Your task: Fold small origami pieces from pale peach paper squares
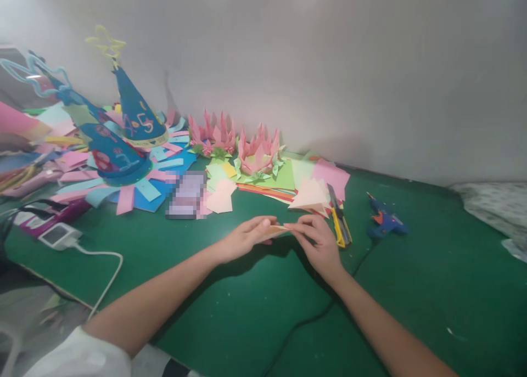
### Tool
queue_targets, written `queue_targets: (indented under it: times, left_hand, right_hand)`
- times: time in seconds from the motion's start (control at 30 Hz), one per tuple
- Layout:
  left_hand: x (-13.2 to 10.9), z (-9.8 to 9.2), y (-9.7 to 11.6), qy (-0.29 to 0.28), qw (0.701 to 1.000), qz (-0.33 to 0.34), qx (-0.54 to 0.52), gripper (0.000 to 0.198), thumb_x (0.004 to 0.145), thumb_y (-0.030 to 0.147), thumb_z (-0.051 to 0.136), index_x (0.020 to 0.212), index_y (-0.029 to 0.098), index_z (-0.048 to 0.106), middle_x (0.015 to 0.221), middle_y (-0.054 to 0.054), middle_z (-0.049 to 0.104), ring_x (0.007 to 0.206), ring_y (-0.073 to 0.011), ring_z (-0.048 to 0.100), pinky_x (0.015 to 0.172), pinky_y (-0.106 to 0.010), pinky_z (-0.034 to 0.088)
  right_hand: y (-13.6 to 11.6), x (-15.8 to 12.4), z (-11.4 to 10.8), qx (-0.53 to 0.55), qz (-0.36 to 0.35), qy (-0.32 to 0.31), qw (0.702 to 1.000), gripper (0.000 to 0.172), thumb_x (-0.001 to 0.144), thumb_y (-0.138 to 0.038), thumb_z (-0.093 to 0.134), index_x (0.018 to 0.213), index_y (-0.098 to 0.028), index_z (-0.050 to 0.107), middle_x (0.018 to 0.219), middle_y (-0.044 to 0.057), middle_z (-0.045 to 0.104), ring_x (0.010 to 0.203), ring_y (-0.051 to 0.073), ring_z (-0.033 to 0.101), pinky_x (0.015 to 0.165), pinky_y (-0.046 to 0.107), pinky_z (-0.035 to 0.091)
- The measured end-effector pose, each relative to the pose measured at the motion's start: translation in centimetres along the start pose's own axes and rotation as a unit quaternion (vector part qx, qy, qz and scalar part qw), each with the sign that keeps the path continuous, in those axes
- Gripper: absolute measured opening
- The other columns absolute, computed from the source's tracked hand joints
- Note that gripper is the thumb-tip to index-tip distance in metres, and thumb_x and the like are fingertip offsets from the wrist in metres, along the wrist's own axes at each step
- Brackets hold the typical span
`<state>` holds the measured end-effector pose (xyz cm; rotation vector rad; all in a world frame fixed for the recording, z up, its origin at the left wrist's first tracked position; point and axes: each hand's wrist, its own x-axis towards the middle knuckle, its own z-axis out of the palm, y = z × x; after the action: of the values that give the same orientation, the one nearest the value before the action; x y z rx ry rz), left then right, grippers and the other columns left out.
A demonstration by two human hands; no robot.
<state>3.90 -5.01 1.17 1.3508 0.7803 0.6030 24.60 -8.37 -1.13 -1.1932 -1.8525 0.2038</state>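
1. Pale orange paper (275, 232) is being held over the middle of the green table (230, 322).
2. Your left hand (247, 236) is gripping its left end; your right hand (319, 246) is pinching its right end.
3. A yellow cutter (339, 226) is lying just right of your right hand; a blue glue gun (387, 221) is resting farther right.
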Motion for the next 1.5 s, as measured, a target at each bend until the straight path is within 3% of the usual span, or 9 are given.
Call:
queue_targets:
  times: [0.07,0.2,0.37,0.63,0.9,1.07,1.2,1.37,1.5]
  left_hand:
    - [-0.1,0.8,-0.2,-0.049,0.99,-0.036,-0.125,0.055,0.087,0.052,0.041,0.127,0.015,0.046,0.123,-0.016,0.058,0.106,-0.0238,0.06,0.091,-0.039,0.046]
    - [0.2,0.8,-0.2,-0.071,0.968,-0.094,-0.222,0.049,0.085,0.046,0.05,0.116,0.009,0.057,0.104,-0.018,0.067,0.095,-0.0228,0.065,0.092,-0.036,0.046]
    - [0.4,0.2,0.4,-0.095,0.928,-0.161,-0.323,0.056,0.088,0.052,0.038,0.113,0.007,0.06,0.112,-0.019,0.064,0.102,-0.0234,0.063,0.093,-0.034,0.046]
    - [0.6,0.1,-0.8,-0.028,0.942,-0.173,-0.285,0.027,0.075,0.026,0.067,0.094,0.008,0.067,0.093,-0.013,0.071,0.077,-0.0164,0.066,0.07,-0.025,0.051]
    - [1.1,-0.7,-0.7,0.045,0.938,-0.178,-0.294,0.026,0.07,0.013,0.063,0.096,0.008,0.065,0.08,-0.01,0.072,0.065,-0.0173,0.067,0.063,-0.027,0.05]
    - [1.2,-0.1,-0.3,0.087,0.926,-0.137,-0.341,0.03,0.074,0.008,0.053,0.102,0.007,0.062,0.086,-0.011,0.072,0.073,-0.0196,0.068,0.071,-0.031,0.053]
    - [1.0,0.7,-0.3,0.091,0.913,-0.103,-0.384,0.031,0.074,0.006,0.052,0.103,0.009,0.061,0.097,-0.011,0.07,0.082,-0.0197,0.067,0.082,-0.033,0.051]
    - [0.8,0.9,-0.1,0.064,0.907,-0.097,-0.404,0.033,0.072,0.008,0.052,0.103,0.009,0.062,0.102,-0.012,0.068,0.093,-0.0223,0.064,0.089,-0.036,0.047]
    - [0.7,-0.5,0.4,0.048,0.93,-0.102,-0.35,0.047,0.068,0.008,0.055,0.114,0.017,0.058,0.106,-0.008,0.067,0.087,-0.0203,0.064,0.077,-0.032,0.049]
  right_hand:
    - [0.0,0.0,0.0,0.005,-0.01,-0.003,1.0,0.025,0.086,-0.017,0.054,0.099,-0.032,0.069,0.078,0.002,0.056,0.074,0.017,0.054,0.066,0.033,0.045]
    - [0.1,-0.2,0.0,-0.006,-0.009,0.024,1.0,0.033,0.086,-0.016,0.053,0.112,-0.033,0.064,0.083,0.002,0.06,0.078,0.018,0.056,0.069,0.034,0.045]
    - [0.0,-0.3,-0.2,0.003,-0.03,0.02,0.999,0.029,0.085,-0.012,0.052,0.1,-0.03,0.068,0.084,0.003,0.061,0.079,0.018,0.057,0.071,0.034,0.045]
    - [-0.5,-0.2,-0.6,0.003,-0.04,-0.014,0.999,0.024,0.082,-0.011,0.049,0.078,-0.026,0.067,0.099,0.004,0.062,0.095,0.022,0.055,0.084,0.042,0.042]
    - [-0.7,-0.2,-0.4,-0.044,-0.044,-0.058,0.996,0.028,0.08,-0.008,0.046,0.07,-0.026,0.066,0.113,0.004,0.054,0.107,0.024,0.047,0.092,0.045,0.034]
    - [-0.7,-0.1,-0.1,-0.123,-0.042,-0.045,0.99,0.023,0.079,-0.009,0.048,0.08,-0.026,0.064,0.118,0.004,0.056,0.112,0.026,0.046,0.093,0.046,0.03]
    - [-1.2,-0.2,0.0,-0.169,-0.095,-0.097,0.976,0.026,0.084,-0.019,0.056,0.105,-0.033,0.062,0.118,0.0,0.063,0.116,0.026,0.045,0.095,0.046,0.023]
    - [-1.1,-0.2,-0.1,-0.146,-0.114,-0.088,0.979,0.02,0.087,-0.02,0.056,0.096,-0.034,0.066,0.099,-0.004,0.072,0.103,0.022,0.055,0.09,0.043,0.023]
    - [-0.7,0.0,-0.6,-0.099,-0.114,-0.085,0.985,0.02,0.087,-0.019,0.054,0.09,-0.033,0.069,0.094,-0.003,0.073,0.103,0.022,0.056,0.088,0.042,0.027]
